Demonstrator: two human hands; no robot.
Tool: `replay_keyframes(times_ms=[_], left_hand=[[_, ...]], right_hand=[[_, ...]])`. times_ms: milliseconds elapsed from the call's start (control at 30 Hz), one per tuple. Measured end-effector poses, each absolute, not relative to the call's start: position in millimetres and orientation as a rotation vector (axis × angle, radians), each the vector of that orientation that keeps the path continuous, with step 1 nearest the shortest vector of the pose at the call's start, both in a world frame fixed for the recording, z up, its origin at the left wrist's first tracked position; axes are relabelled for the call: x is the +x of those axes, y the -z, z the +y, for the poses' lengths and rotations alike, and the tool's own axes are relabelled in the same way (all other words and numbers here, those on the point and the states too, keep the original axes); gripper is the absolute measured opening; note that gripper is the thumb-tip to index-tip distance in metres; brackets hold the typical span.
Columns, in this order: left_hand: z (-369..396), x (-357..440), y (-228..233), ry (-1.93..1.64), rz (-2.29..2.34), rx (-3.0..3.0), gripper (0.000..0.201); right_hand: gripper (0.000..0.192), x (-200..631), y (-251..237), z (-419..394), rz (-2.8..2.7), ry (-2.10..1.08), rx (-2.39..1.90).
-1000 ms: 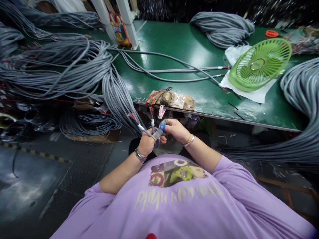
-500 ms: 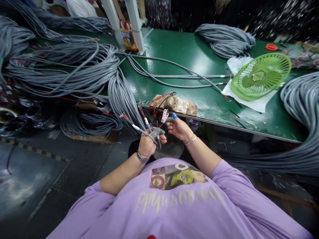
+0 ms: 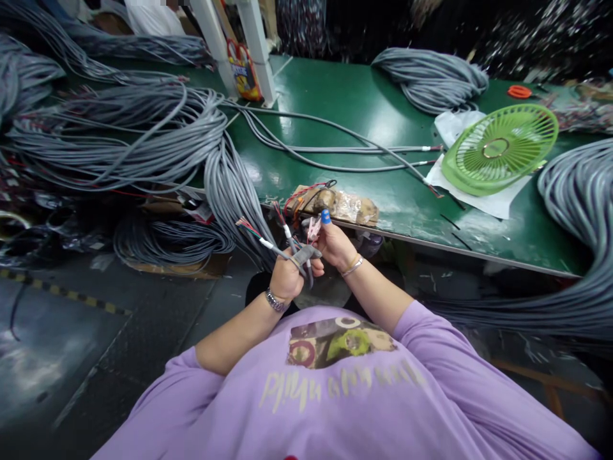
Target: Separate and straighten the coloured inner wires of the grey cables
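My left hand [image 3: 286, 278] is closed around several grey cables [image 3: 293, 245], just in front of the bench edge. Their stripped ends fan out upward in red, green and dark wires [image 3: 249, 227], with white bands below. Grey wrapping covers the left thumb. Close beside it, my right hand [image 3: 336, 247] pinches at the wire ends, a blue cover [image 3: 325, 216] on its thumb. What sits between those fingers is too small to make out. A pale pink clip-like piece [image 3: 313, 228] is right at the right fingertips; whether they touch it I cannot tell.
A taped brown block [image 3: 352, 206] lies on the front edge of the green bench [image 3: 330, 76]. Loose cables [image 3: 335, 151] cross the bench toward a green fan [image 3: 498, 148]. Large grey cable bundles [image 3: 191, 128] lie left, and another bundle [image 3: 433, 76] is at the back.
My right hand has moved left and slightly down, closer to my left hand and the pink clip-like piece. My left hand has shifted slightly right, still gripping the cables.
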State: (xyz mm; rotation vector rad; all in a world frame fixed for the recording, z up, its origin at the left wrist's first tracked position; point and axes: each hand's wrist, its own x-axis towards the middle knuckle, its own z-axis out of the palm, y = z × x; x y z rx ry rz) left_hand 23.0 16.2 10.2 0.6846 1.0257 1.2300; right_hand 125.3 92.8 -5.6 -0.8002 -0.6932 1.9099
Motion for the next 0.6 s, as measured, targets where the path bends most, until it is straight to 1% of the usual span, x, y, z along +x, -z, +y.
replay_keyframes(times_ms=[200,433,600], left_hand=[[15.5,24.1,-7.2,-1.216,1.052,0.704,0.034],[9.1,20.2,-5.7,-1.243,1.055,0.730,0.032],[2.1,20.1,-8.3,-1.349,1.096,0.734,0.032]], right_hand=[[0.055,120.1,-0.2,92.0,-0.563,-1.872,-0.834],[0.062,129.7,3.7,88.0,-0.551,-2.045,-0.830],[0.058,135.8,1.8,83.8,-0.582,-2.137,-0.770]])
